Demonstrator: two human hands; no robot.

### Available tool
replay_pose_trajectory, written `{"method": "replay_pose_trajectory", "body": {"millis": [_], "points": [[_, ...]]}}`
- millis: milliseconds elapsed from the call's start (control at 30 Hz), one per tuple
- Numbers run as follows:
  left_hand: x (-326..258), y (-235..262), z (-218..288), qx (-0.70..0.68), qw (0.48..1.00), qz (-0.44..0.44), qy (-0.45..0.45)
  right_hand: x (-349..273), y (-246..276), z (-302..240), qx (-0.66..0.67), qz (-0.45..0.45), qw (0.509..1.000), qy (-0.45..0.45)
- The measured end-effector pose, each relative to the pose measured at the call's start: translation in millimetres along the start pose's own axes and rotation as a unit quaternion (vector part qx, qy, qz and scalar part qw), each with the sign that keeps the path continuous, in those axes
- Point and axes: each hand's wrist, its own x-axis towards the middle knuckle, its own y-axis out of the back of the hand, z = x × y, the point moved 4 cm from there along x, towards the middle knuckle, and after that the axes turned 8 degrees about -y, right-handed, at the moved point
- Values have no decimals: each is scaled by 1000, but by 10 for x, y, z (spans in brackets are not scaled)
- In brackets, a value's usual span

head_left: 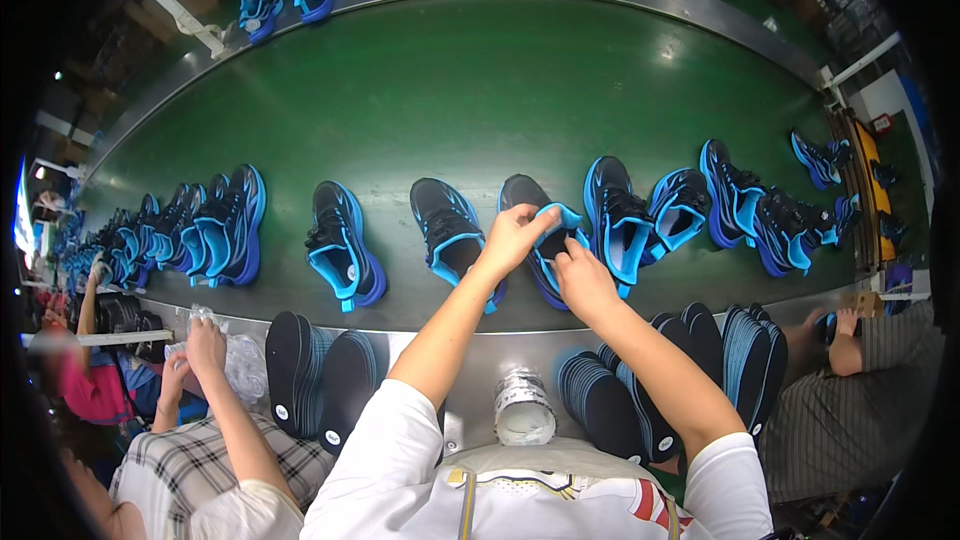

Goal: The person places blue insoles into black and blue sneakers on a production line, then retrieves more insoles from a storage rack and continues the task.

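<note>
A black and blue sneaker [522,190] stands on the green belt in front of me, toe pointing away. My left hand [513,238] pinches the light-blue lining at its tongue and pulls it up. My right hand [585,280] is closed at the near side of the shoe's opening, with bent fingers on the collar. The fingertips inside the shoe are partly hidden. Just left of it stands another sneaker [440,210], under my left wrist. To the right, a further sneaker [612,202] is close beside my right hand.
More sneakers line the green belt [480,90] on both sides. Stacked black and blue insoles [600,405] lie along the metal ledge, with others [298,370] at left. Between my forearms sits a printed roll [525,410]. Co-workers sit at left, handling clear plastic [245,365], and at right.
</note>
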Motion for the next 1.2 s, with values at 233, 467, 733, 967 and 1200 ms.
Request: {"method": "replay_pose_trajectory", "body": {"millis": [233, 467, 733, 967, 1200], "points": [[-5, -60, -75, -43, 999, -3, -11, 7, 141, -50, 33, 116, 993, 13], [-17, -42, -53, -13, 1000, 5, 1, 130, 390, -32, -100, -241, 964, -50], [-36, -80, -47, 8, 1000, 6, -1, 219, -5, 92, -50, -139, 986, 75], [-50, -74, -43, 45, 999, -3, -23, 294, -134, 59, -118, -180, 972, 95], [-54, -74, -101, -56, 998, 12, -12, 365, -336, 50, -286, -343, 890, 92]]}}
